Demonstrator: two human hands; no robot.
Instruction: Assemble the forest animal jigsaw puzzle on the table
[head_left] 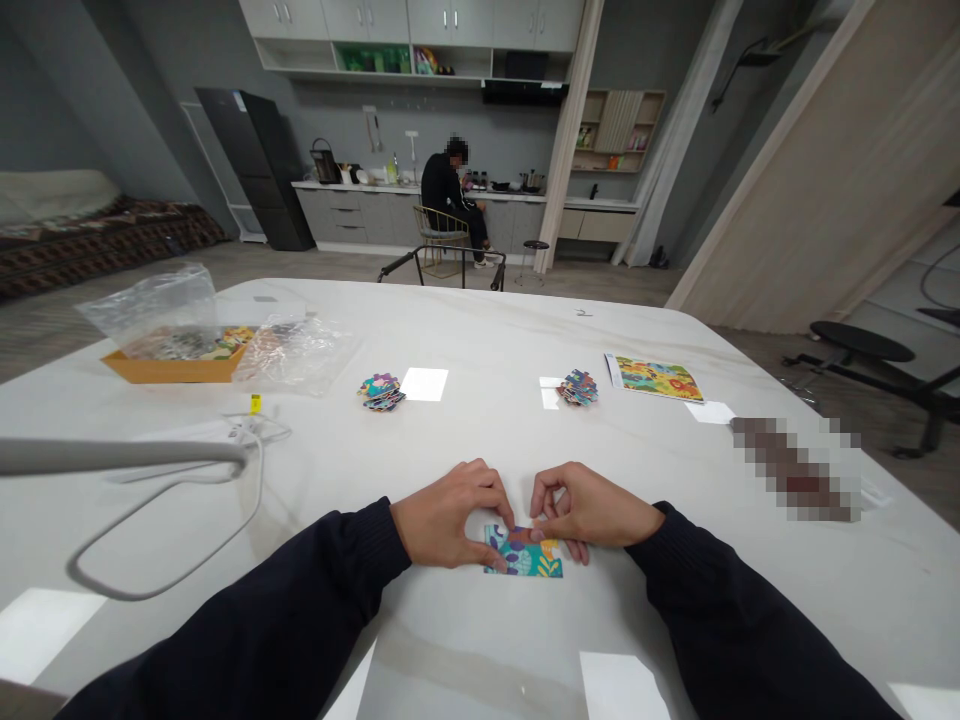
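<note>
Lower centre: your left hand and right hand, fingertips curled closed, pinching colourful jigsaw pieces flat on the white marble table. Loose piece stacks lie beyond.

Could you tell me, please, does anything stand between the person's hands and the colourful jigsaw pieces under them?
Nothing visible does: the left hand and right hand touch the colourful jigsaw pieces directly, on the white table top.

Left hand, right hand, curled inward, fingers nearly meeting, forearms in dark sleeves
</note>
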